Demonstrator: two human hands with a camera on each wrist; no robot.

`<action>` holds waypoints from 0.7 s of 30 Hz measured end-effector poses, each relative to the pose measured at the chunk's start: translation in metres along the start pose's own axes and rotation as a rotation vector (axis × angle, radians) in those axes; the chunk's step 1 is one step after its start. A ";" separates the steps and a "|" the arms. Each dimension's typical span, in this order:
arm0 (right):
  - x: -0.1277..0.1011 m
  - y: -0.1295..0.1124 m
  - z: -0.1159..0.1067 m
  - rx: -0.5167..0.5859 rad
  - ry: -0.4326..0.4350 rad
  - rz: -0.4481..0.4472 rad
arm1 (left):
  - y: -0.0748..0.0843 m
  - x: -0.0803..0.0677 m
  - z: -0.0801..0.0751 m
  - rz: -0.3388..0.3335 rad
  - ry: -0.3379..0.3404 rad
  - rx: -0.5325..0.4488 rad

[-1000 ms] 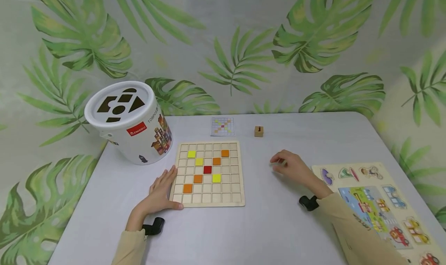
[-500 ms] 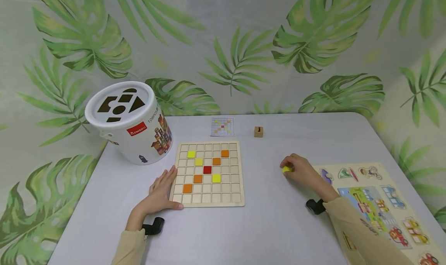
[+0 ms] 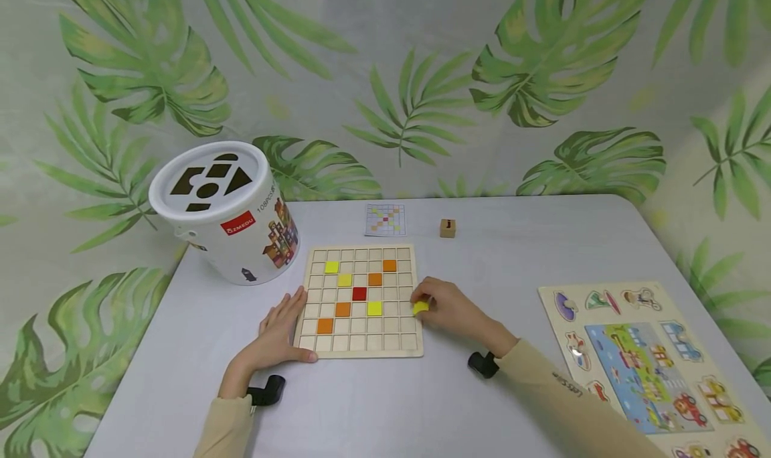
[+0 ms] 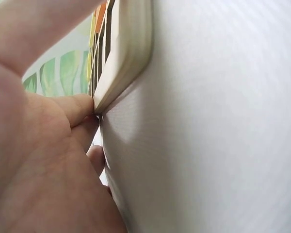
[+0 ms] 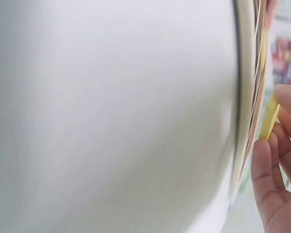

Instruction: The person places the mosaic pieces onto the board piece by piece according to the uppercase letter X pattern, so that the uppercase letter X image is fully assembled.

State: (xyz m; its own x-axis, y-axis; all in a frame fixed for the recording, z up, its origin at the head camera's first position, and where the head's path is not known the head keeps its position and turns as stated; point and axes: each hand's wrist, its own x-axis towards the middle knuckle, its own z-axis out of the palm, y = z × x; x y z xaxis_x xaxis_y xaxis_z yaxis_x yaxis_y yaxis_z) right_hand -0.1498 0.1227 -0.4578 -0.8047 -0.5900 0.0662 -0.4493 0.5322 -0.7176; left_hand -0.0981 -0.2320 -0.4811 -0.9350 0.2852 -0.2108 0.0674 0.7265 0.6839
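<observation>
A wooden grid board [image 3: 361,300] lies in the middle of the table, with yellow, orange and one red square tile set in its cells. My left hand [image 3: 278,331] lies flat against the board's left edge [image 4: 123,53], its fingers straight. My right hand [image 3: 442,307] pinches a small yellow tile [image 3: 420,307] at the board's right edge; in the right wrist view the yellow tile [image 5: 269,119] sits between fingertips beside the board's rim [image 5: 243,97].
A white bucket [image 3: 224,210] with shape holes in its lid stands at the back left. A small pattern card [image 3: 385,219] and a wooden cube [image 3: 447,227] lie behind the board. A vehicle peg puzzle [image 3: 644,361] lies at the right. The table [image 3: 512,244] is grey.
My right hand picked up a yellow tile beside the peg puzzle and carried it left to the board's right edge. The left hand has stayed in place.
</observation>
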 end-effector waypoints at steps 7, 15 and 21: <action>0.016 -0.026 0.029 -0.105 -0.110 -0.080 | 0.000 0.001 0.002 0.033 0.025 -0.004; 0.019 -0.037 0.038 -0.161 -0.128 -0.056 | 0.000 0.000 -0.002 0.002 -0.005 -0.005; 0.012 -0.031 0.030 -0.057 -0.117 -0.014 | 0.000 0.003 -0.001 0.005 -0.014 -0.003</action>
State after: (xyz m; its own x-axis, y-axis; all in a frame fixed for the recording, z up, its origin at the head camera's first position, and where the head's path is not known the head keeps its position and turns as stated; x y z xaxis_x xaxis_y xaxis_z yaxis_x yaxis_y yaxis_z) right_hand -0.1336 0.0802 -0.4555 -0.7490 -0.6625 -0.0075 -0.4841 0.5550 -0.6764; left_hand -0.1016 -0.2317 -0.4811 -0.9298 0.2971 -0.2174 0.0705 0.7232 0.6870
